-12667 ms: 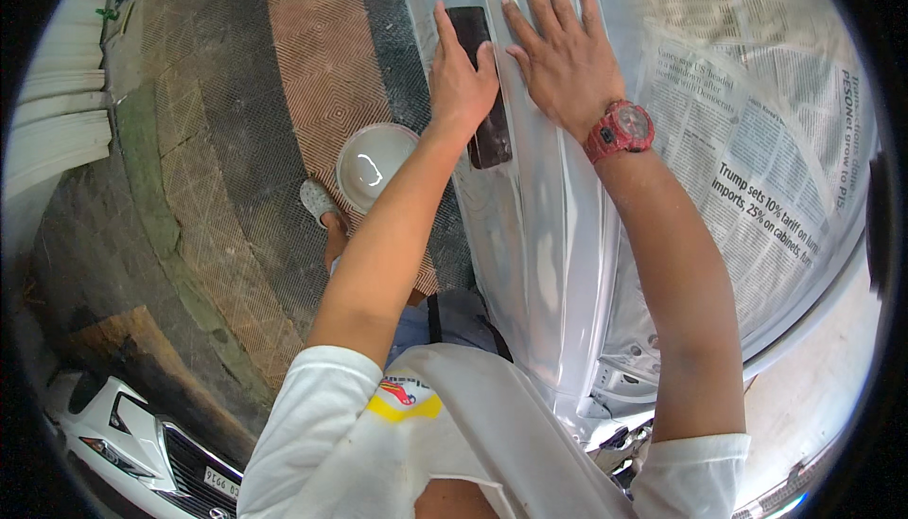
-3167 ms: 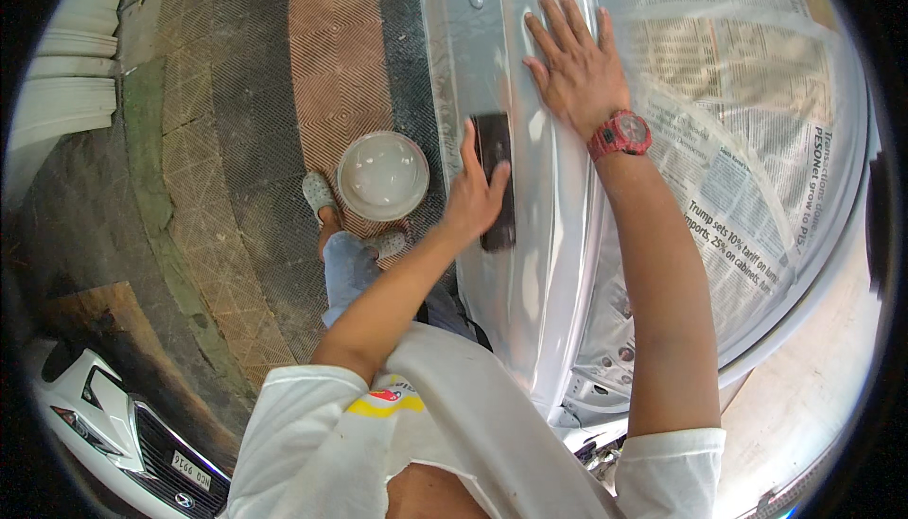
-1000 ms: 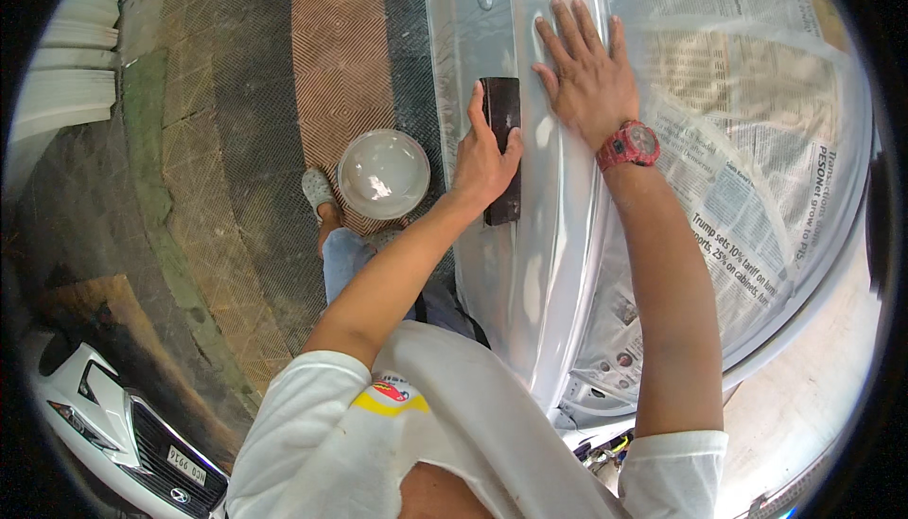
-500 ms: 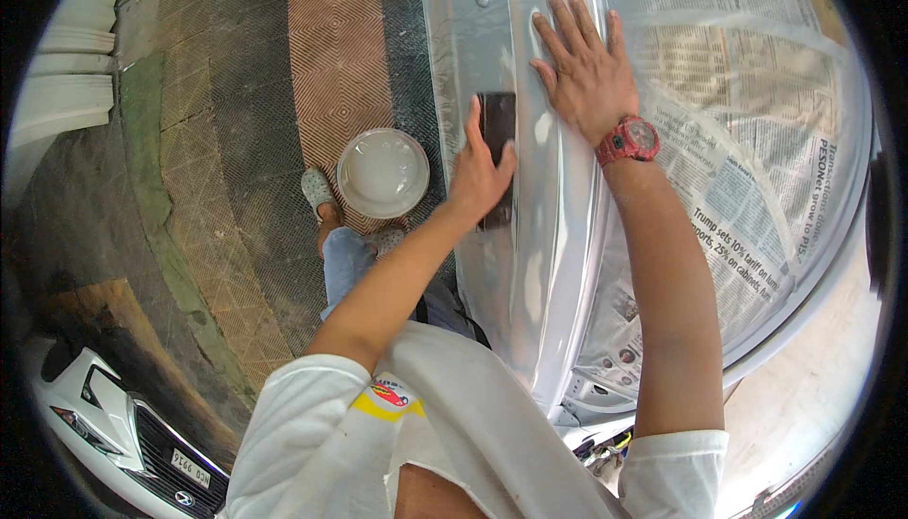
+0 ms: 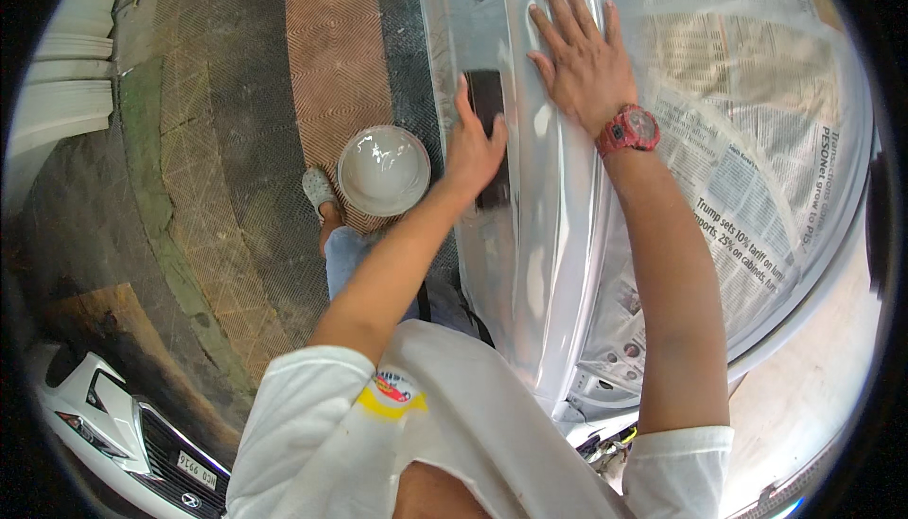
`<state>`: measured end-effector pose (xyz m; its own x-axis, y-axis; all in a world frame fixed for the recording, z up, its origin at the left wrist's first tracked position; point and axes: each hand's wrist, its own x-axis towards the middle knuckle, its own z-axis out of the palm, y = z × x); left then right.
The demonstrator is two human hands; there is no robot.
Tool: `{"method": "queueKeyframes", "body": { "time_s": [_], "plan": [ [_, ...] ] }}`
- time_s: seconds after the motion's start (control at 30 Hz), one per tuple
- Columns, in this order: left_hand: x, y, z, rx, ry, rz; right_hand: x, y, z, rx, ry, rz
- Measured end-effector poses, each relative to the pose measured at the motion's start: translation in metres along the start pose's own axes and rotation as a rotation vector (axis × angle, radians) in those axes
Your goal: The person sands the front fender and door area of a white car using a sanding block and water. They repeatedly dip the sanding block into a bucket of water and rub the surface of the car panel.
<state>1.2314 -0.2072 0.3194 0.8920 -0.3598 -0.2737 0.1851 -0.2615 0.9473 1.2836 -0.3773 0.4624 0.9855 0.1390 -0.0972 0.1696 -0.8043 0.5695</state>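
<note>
My left hand holds a dark, narrow rectangular sanding sheet against the side of a silver-grey car body panel. The index finger runs along one long edge of the sheet and the thumb lies across the other; the remaining fingers are mostly hidden. Higher on the panel, to the right, my right hand rests flat with its fingers spread and nothing in it. A red watch is on that wrist. The panel looks glossy and wet around both hands.
Newspaper under clear plastic covers the car's window area on the right. A round, clear-rimmed tub of cloudy liquid stands on the patterned mat, beside my clog. A white car is parked at the lower left.
My left hand and the sanding sheet have slid a short way along the panel, away from me and slightly left. The right hand stays flat, having shifted only a little.
</note>
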Motion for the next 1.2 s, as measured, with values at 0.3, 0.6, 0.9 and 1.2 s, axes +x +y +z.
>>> {"method": "queueKeyframes", "body": {
  "time_s": [0.3,0.6,0.9,1.2],
  "plan": [
    [-0.054,-0.022,0.020,0.012,0.055,0.194,0.002,0.001,-0.006,0.011,-0.020,0.010],
    [0.005,0.001,0.002,-0.038,0.057,0.095,0.003,0.000,-0.001,0.037,-0.005,-0.001],
    [0.055,0.013,-0.014,-0.005,0.044,0.052,0.005,0.000,-0.001,0.040,0.022,-0.002],
    [0.009,0.015,0.000,-0.158,0.033,0.138,-0.001,-0.001,0.004,0.061,0.056,-0.005]
  ]
}}
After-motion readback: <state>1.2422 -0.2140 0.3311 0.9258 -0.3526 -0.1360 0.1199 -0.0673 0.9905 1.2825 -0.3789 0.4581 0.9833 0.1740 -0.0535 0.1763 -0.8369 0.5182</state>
